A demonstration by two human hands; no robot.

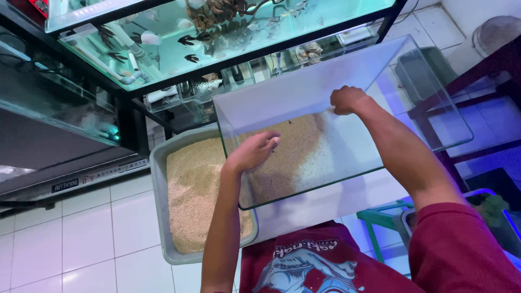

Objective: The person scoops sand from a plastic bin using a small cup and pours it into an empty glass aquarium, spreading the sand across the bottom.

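Observation:
A clear glass tank (434, 103) stands in front of me with a layer of tan sand (293, 152) spread over part of its bottom. My left hand (254, 150) reaches inside, fingers curled over the sand near the tank's left wall. At the far side my right hand (347, 100) is curled into a fist and rests on the tank floor at the sand's edge. I cannot tell if either hand holds sand. A grey tray (158, 179) full of the same sand sits on the floor left of the tank, partly under it.
A black rack to the upper left carries lit aquariums (179, 38) with fish. White floor tiles (81, 233) lie at the lower left. A dark wooden frame (477, 76) and a grey tub (423, 70) stand to the right, a green stool (374, 222) below.

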